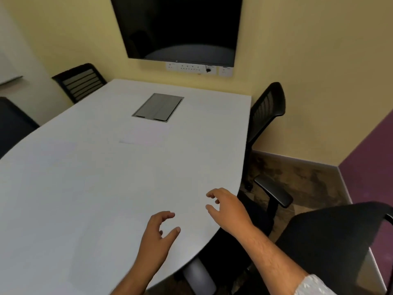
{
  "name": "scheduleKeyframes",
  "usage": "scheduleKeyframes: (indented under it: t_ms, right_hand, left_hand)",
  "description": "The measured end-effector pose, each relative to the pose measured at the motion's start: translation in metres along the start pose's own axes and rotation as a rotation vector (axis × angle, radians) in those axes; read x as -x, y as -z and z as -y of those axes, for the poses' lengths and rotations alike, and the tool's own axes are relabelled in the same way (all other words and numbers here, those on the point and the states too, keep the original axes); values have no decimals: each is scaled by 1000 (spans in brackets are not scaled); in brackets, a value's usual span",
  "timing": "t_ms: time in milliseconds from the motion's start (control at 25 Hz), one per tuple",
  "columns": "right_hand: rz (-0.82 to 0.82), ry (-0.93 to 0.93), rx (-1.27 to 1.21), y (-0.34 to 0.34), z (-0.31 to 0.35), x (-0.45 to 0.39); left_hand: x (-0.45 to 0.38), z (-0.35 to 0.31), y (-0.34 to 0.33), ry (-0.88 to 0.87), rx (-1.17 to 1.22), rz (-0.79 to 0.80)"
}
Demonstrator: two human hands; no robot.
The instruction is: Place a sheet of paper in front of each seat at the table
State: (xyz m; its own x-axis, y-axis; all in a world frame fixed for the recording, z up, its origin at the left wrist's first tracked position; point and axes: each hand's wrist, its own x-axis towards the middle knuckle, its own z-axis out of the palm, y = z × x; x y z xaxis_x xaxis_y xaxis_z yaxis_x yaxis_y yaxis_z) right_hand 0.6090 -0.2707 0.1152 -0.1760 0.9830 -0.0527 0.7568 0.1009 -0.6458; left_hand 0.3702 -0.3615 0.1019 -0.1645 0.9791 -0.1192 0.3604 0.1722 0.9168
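Both hands are hovering over the table's near right edge, holding nothing. The left hand is spreading thumb and fingers apart above the surface; the right hand, just beside the rounded edge, is curling loosely open, fingers apart. A faint sheet is lying well beyond both hands, mid-table, just in front of the grey hatch. Black chairs are standing along the right and left edges, under a dark screen on the far wall.

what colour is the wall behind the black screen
Pale yellow wall, seen in the head view; a purple section sits at far right.
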Motion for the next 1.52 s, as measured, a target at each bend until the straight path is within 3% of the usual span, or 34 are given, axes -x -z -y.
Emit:
scheduleKeyframes:
  t_ms: [280,720,920,1520]
  right_hand:
    - [115,82,20,-2,-14,-17]
    - [58,100,-7,20,3,-83]
    - [109,118,-6,12,-2,-96]
    - [270,186,-71,26,-54,-120]
  left_hand:
    - [6,10,-18,84,29,-136]
    - [-79,-10,-34,110,98,-134]
    - [-87,-4,-35,118,92,-159]
    - [-67,-8,-90,355,72,-230]
